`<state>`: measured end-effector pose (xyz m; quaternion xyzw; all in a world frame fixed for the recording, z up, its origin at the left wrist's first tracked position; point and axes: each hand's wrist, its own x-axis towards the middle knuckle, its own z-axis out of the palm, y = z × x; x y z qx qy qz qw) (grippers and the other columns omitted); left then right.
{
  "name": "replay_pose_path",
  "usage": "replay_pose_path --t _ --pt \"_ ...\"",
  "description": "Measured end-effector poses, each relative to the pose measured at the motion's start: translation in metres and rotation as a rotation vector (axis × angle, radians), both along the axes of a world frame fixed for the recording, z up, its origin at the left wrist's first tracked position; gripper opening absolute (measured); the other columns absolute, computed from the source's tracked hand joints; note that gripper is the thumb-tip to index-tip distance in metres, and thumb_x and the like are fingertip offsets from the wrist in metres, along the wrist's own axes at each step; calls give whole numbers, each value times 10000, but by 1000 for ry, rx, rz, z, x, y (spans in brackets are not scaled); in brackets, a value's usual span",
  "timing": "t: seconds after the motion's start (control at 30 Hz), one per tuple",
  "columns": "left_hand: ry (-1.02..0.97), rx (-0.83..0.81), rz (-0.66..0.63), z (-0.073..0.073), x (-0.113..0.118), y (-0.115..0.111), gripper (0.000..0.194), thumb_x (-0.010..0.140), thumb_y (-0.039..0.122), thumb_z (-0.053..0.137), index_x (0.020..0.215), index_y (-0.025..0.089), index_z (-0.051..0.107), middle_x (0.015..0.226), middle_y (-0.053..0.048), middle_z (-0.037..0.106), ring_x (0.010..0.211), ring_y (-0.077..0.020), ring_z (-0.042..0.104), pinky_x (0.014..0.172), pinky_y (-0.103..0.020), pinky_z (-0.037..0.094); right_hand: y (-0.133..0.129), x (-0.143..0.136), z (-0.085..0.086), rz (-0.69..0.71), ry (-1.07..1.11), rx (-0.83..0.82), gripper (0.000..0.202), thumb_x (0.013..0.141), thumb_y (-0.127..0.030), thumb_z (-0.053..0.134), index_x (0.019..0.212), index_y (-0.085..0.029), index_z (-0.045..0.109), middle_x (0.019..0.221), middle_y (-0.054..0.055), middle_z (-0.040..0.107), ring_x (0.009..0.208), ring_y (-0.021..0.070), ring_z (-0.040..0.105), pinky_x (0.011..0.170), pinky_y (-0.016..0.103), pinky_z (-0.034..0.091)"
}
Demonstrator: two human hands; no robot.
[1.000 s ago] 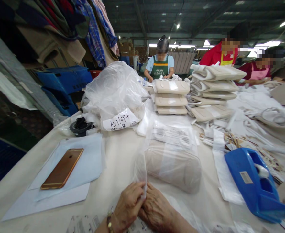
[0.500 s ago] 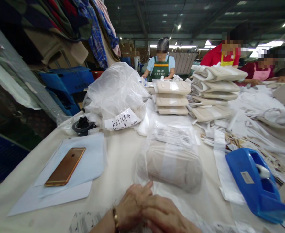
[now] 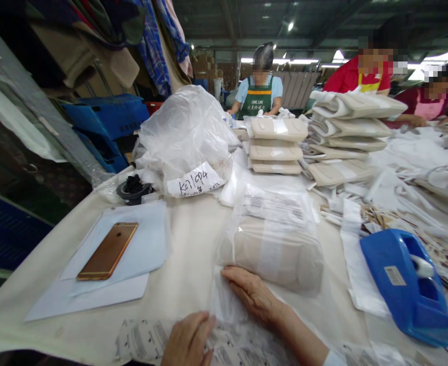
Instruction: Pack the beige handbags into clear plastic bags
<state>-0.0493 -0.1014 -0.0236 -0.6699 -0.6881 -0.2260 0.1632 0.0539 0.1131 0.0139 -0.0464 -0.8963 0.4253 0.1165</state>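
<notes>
A beige folded item in a clear plastic bag (image 3: 273, 249) lies at the middle of the table. My right hand (image 3: 252, 295) rests flat with fingers extended on the bag's near left part, just below the item. Lower and to the left, my left hand (image 3: 189, 338) is over printed plastic bags (image 3: 147, 338) at the near edge; its fingers lie close together, slightly bent, and its underside is hidden. Behind the bagged item are stacked beige folded pieces (image 3: 277, 150) with white bands.
Gold phone (image 3: 107, 251) on papers at left; big plastic bundle (image 3: 189, 137) and black round object (image 3: 134, 189) behind. Blue tape dispenser (image 3: 402, 284) at right, near a taller beige stack (image 3: 353, 127). Several people are beyond the table.
My hands, together before, have separated. My right hand has moved up onto the bag, while my left hand has drawn back toward the near edge. The view has shifted slightly.
</notes>
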Motion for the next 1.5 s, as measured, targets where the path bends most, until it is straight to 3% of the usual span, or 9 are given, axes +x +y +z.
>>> replay_pose_path --t 0.1,0.27,0.4,0.57,0.73,0.93,1.17,1.3,1.5 --pt "-112 15 185 12 -1 11 346 813 262 486 1126 114 497 1004 -131 627 941 -220 592 791 -319 511 -1 -1 -3 -3 26 26 335 934 -237 344 1203 -163 528 1202 90 583 1150 143 502 1015 307 401" --pt "-380 66 220 18 15 42 189 817 93 354 886 192 499 801 -50 576 752 -159 589 661 -271 512 -3 -2 -6 -18 31 55 336 934 -238 339 1202 -170 530 1205 98 584 1153 157 507 1005 335 416" --pt "-512 -23 172 14 17 28 197 834 68 337 769 216 450 721 4 509 672 -115 548 612 -213 475 -4 -1 -8 -24 24 82 339 927 -211 348 1211 -167 529 1213 103 579 1149 159 511 998 333 424" --pt "-403 -62 28 28 7 1 230 836 45 338 818 207 500 757 -10 546 706 -107 554 647 -191 471 -3 0 -6 19 31 122 343 913 -167 359 1199 -147 548 1216 106 576 1177 154 480 1022 313 394" --pt "-320 -41 -40 53 -17 40 264 829 54 397 1020 183 527 895 -48 604 859 -140 578 776 -259 507 -4 -2 3 69 21 168 320 883 -173 436 1180 -156 556 1196 88 576 1179 157 459 1051 322 361" --pt "-88 -253 -155 34 -36 66 415 793 277 562 1180 157 470 1215 -134 558 1132 -242 514 899 -425 495 -16 10 8 101 -33 285 383 893 -203 422 1269 -144 467 1315 99 485 1281 181 352 1110 356 275" --pt "192 -123 -428 46 -73 84 348 907 101 257 1121 111 531 1083 -70 650 1043 -153 559 852 -277 488 -20 23 7 78 -82 287 402 896 -257 420 1270 -115 466 1321 99 487 1278 174 356 1118 309 244" --pt "335 -57 -587 50 -83 105 329 926 128 272 1074 114 565 1038 -34 671 1008 -149 560 859 -281 447 -19 21 7 59 -26 231 353 883 -223 433 1213 -116 501 1253 89 534 1249 154 379 1120 285 221" --pt "449 -58 -682 58 -85 116 383 914 60 242 1115 147 556 1064 -8 664 1023 -122 535 963 -281 336 -20 21 11 57 -30 245 271 886 -188 392 1107 -177 549 1100 51 619 1126 133 494 1053 287 324"
